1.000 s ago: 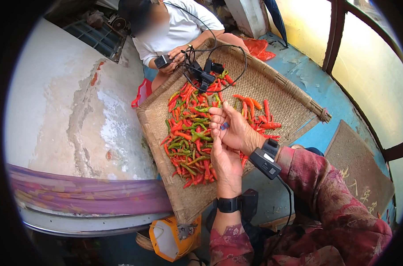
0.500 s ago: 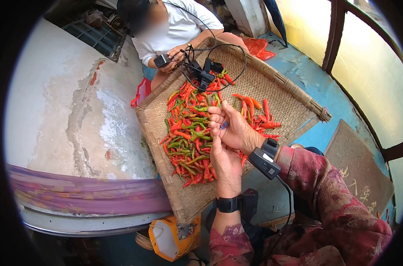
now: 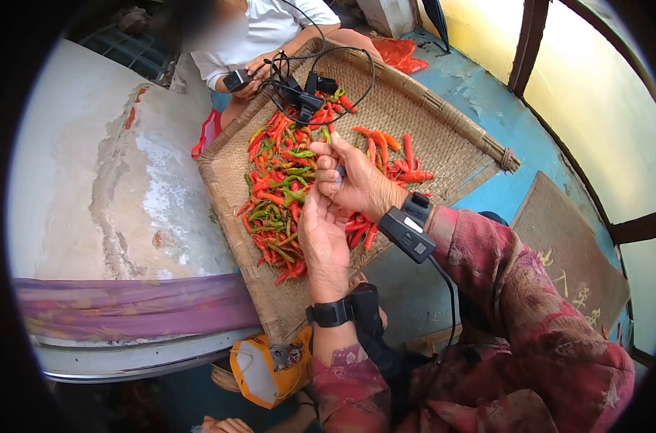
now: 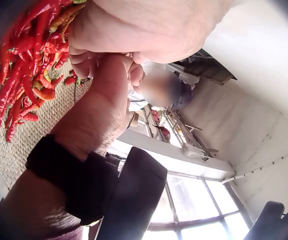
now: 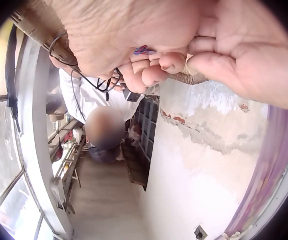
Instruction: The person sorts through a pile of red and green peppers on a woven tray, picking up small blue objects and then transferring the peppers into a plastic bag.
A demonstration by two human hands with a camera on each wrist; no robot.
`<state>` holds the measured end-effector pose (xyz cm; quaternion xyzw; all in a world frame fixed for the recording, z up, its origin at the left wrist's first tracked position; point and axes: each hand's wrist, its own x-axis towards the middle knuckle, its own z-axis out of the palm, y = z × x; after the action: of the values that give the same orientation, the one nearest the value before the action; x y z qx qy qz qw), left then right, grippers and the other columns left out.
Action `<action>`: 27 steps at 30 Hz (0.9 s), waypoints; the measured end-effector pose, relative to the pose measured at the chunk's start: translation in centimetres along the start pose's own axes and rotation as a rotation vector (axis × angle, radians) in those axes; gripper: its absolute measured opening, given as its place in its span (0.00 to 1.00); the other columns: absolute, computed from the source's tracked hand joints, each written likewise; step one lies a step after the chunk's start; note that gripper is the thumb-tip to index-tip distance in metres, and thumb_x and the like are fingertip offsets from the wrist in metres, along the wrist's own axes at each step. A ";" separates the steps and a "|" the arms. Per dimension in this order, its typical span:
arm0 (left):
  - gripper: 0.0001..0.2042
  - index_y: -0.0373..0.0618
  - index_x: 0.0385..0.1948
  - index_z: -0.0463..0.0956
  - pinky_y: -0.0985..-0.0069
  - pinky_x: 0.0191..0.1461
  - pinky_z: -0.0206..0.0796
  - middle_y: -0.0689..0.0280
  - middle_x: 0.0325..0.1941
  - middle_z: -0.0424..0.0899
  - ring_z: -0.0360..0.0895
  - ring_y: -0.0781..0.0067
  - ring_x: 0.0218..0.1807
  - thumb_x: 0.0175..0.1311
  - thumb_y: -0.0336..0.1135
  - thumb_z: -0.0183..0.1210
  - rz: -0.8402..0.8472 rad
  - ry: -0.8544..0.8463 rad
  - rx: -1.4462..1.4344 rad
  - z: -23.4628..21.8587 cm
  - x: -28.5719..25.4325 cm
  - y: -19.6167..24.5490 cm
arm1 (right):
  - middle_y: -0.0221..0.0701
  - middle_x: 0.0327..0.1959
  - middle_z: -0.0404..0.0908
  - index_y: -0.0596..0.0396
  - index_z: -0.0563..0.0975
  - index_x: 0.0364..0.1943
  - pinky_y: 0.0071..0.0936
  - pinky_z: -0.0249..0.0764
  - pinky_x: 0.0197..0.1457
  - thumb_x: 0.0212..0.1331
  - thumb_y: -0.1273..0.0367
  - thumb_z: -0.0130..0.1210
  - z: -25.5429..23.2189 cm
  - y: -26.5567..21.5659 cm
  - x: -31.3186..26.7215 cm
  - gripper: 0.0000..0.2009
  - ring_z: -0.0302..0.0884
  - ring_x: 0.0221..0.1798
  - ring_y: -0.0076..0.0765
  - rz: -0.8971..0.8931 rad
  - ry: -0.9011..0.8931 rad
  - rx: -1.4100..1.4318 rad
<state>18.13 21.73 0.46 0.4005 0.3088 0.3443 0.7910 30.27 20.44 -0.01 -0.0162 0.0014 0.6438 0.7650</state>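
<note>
In the head view my right hand [image 3: 353, 177] has its fingers bent inward over the palm, above the chili peppers. A small blue-and-red thing [image 5: 144, 50] lies between its palm and curled fingers in the right wrist view; its kind I cannot tell. Palm up, my left hand [image 3: 324, 234] is just beneath and beside it, its relaxed fingertips meeting the right hand's lower side. Below both hands, red and green chili peppers [image 3: 274, 209] are heaped on a square woven tray [image 3: 443, 137]. A smaller group of red chilies [image 3: 407, 162] lies to the right.
Black devices with a looped cable [image 3: 306, 101] lie on the peppers at the tray's far end. Behind it sits a person in a white shirt [image 3: 270, 29], holding a black box [image 3: 239, 79]. An orange bag [image 3: 270, 372] stands below the near corner. A cracked wall [image 3: 140, 180] rises left.
The head view has shifted, so the tray and hands appear farther left and higher. My right fingers have curled in more, covering more of the small blue-and-red thing.
</note>
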 end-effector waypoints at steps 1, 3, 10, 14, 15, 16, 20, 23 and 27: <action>0.23 0.40 0.53 0.65 0.74 0.51 0.60 0.62 0.51 0.72 0.69 0.73 0.49 0.63 0.47 0.47 0.038 0.039 0.086 -0.1 -0.2 0.5 | 0.21 0.18 0.64 0.53 0.71 0.37 0.16 0.53 0.18 0.65 0.53 0.38 0.5 -0.5 -0.2 0.19 0.55 0.17 0.18 0.002 -0.003 -0.025; 0.25 0.38 0.55 0.63 0.74 0.51 0.60 0.59 0.52 0.72 0.69 0.71 0.49 0.63 0.48 0.47 0.092 0.099 0.257 -0.9 -0.3 1.4 | 0.19 0.18 0.62 0.53 0.70 0.36 0.16 0.50 0.16 0.65 0.55 0.38 0.7 -1.8 -0.5 0.16 0.52 0.16 0.16 -0.091 0.033 -0.081; 0.19 0.40 0.53 0.66 0.66 0.50 0.64 0.52 0.48 0.72 0.71 0.58 0.46 0.59 0.33 0.52 0.761 -0.012 1.836 -3.0 1.1 2.2 | 0.19 0.18 0.61 0.53 0.70 0.36 0.14 0.50 0.17 0.66 0.59 0.36 0.5 -5.2 -2.3 0.14 0.51 0.17 0.15 -0.178 0.161 -0.187; 0.21 0.38 0.52 0.65 0.63 0.49 0.64 0.51 0.48 0.71 0.70 0.52 0.48 0.56 0.35 0.54 0.568 -0.137 1.780 -2.8 3.2 -1.1 | 0.21 0.19 0.61 0.55 0.70 0.36 0.14 0.51 0.18 0.66 0.60 0.36 0.8 -6.6 -3.3 0.15 0.53 0.18 0.17 -0.169 0.199 -0.217; 0.20 0.40 0.50 0.67 0.61 0.45 0.65 0.51 0.43 0.71 0.71 0.50 0.45 0.55 0.37 0.55 0.608 -0.136 1.792 -2.1 3.6 -1.5 | 0.21 0.19 0.61 0.55 0.71 0.36 0.15 0.51 0.18 0.66 0.60 0.36 0.5 -6.8 -3.3 0.15 0.53 0.19 0.17 -0.163 0.217 -0.214; 0.20 0.40 0.50 0.67 0.61 0.45 0.65 0.51 0.43 0.71 0.71 0.50 0.45 0.55 0.37 0.55 0.612 -0.140 1.793 -1.5 4.2 -1.9 | 0.21 0.20 0.61 0.55 0.71 0.35 0.15 0.52 0.18 0.66 0.60 0.36 0.2 -7.0 -3.4 0.15 0.54 0.19 0.17 -0.161 0.234 -0.210; 0.10 0.44 0.34 0.75 0.59 0.37 0.66 0.53 0.33 0.70 0.73 0.50 0.34 0.55 0.39 0.56 0.569 -0.170 1.700 0.2 6.0 -4.4 | 0.22 0.18 0.65 0.55 0.71 0.34 0.17 0.53 0.19 0.66 0.59 0.35 -0.2 -7.6 -3.9 0.16 0.55 0.17 0.18 -0.136 0.215 -0.228; 0.08 0.41 0.27 0.75 0.61 0.36 0.66 0.55 0.32 0.72 0.73 0.53 0.33 0.54 0.36 0.57 0.629 -0.195 1.734 1.0 7.0 -5.5 | 0.22 0.18 0.66 0.55 0.71 0.34 0.17 0.53 0.20 0.66 0.59 0.35 0.0 -8.3 -4.5 0.16 0.55 0.17 0.18 -0.143 0.223 -0.217; 0.07 0.39 0.31 0.76 0.72 0.32 0.66 0.59 0.29 0.75 0.73 0.65 0.28 0.56 0.33 0.55 0.688 -0.017 1.351 1.6 8.4 -3.4 | 0.23 0.18 0.66 0.55 0.71 0.35 0.17 0.54 0.19 0.66 0.59 0.35 0.0 -9.6 -5.2 0.16 0.55 0.17 0.19 -0.167 0.213 -0.182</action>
<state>25.21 26.20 -3.40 0.8743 0.3043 0.3046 0.2241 38.84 13.73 0.31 -0.1538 0.0226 0.5701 0.8067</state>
